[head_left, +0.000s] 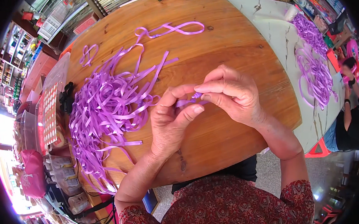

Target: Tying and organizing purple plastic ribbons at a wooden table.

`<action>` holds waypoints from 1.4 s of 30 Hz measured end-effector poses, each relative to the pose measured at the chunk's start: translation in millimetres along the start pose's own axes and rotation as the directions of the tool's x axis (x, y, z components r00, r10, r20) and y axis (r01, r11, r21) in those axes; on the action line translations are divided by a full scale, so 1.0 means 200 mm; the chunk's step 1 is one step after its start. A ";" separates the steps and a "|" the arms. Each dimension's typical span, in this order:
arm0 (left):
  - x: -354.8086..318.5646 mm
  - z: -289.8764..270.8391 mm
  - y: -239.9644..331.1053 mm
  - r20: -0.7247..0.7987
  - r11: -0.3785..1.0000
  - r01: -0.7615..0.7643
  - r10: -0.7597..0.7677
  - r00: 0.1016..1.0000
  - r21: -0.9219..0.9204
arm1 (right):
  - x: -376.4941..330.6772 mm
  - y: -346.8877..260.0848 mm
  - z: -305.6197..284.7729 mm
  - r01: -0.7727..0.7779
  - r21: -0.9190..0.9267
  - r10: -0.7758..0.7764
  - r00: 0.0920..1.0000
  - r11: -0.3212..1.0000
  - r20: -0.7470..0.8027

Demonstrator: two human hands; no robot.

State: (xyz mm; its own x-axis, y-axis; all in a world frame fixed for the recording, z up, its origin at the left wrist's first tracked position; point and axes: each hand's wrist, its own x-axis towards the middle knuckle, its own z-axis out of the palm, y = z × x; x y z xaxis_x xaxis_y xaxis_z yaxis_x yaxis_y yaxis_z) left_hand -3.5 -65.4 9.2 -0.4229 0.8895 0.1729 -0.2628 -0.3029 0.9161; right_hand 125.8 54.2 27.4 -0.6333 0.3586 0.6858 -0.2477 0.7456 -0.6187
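Note:
Over the middle of the wooden table (228,40), my two hands meet at a purple ribbon (196,95) with a small knot or twist in it. My left hand (169,116) is curled, its thumb and fingers around the ribbon's left part. With thumb and fingertips, my right hand (231,95) pinches the ribbon at the knotted spot. Part of the ribbon is hidden behind the fingers. Just left of my left hand lies a large tangled heap of purple ribbons (105,99), some loose ends reaching toward the hands.
Looped ribbon (189,28) lies at the table's far side, and a small ribbon loop (89,55) at far left. A black object (66,97) sits by the left edge. On the marble-patterned table (264,22) at right are more ribbons (315,76). Another person (350,119) sits beyond it.

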 end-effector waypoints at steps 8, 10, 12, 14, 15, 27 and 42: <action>0.00 -0.04 -0.03 0.020 0.896 -0.220 0.230 0.973 0.385 | -0.02 -0.05 0.03 -0.039 -0.019 0.039 0.999 0.999 0.001; 0.00 -0.02 -0.01 0.069 0.840 -0.314 0.317 0.946 0.443 | -0.03 -0.06 0.03 -0.099 0.085 0.100 0.995 0.991 -0.013; -0.01 -0.01 0.02 0.066 0.817 -0.329 0.340 0.938 0.473 | -0.03 -0.07 0.03 -0.157 0.189 0.164 0.986 0.969 -0.022; -0.02 -0.02 0.02 0.062 0.795 -0.338 0.357 0.932 0.504 | -0.04 -0.08 0.02 -0.202 0.280 0.217 0.976 0.938 -0.022; -0.01 -0.02 0.02 0.063 0.787 -0.348 0.369 0.927 0.509 | -0.04 -0.08 0.02 -0.209 0.285 0.224 0.974 0.935 -0.019; -0.06 0.01 0.01 -0.017 0.995 -0.019 0.017 1.000 -0.096 | -0.01 -0.03 0.03 0.100 -0.087 -0.097 0.995 0.991 0.037; -0.02 0.01 0.01 -0.054 0.984 0.144 -0.150 0.987 -0.105 | -0.02 -0.01 0.00 -0.072 -0.034 0.073 0.997 0.997 0.035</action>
State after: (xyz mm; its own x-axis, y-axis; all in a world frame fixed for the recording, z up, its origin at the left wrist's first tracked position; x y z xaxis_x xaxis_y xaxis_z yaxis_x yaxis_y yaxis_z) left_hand -0.9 -68.9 10.8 -0.4247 0.9053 0.0134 -0.4108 -0.2058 0.8882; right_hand 128.0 51.4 25.9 -0.6747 0.3928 0.6248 -0.1763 0.7363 -0.6533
